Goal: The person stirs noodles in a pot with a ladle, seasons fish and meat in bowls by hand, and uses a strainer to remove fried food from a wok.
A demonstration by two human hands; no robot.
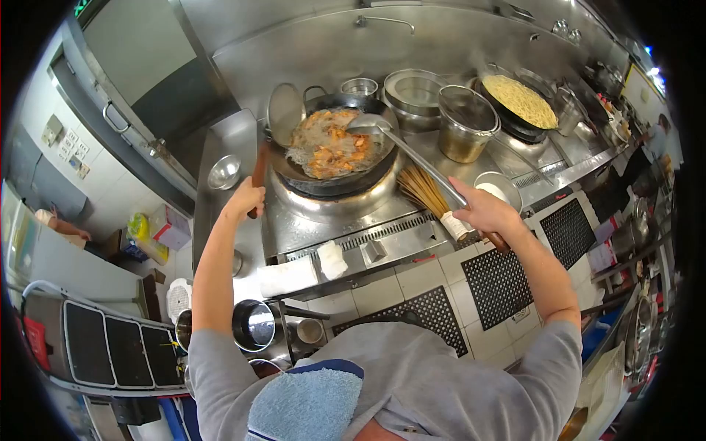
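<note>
My left hand (248, 198) is closed round the brown wooden handle of a strainer (285, 115), whose round mesh stands tilted at the wok's left side. The long metal handle of a ladle (419, 158) is in my right hand (487, 209); its bowl is over the right part of the wok. Orange-brown pieces of food (338, 151) lie in bubbling liquid inside the black wok (331, 185), which sits on a burner.
A bamboo brush (423, 189) lies right of the wok. Behind it are a steel pot (463, 143) and a wide basin (412, 92). Noodles (521, 101) fill another wok. A small bowl (225, 172) stands left, white cloths (288, 276) in front. Another person's hand (83, 235) shows far left.
</note>
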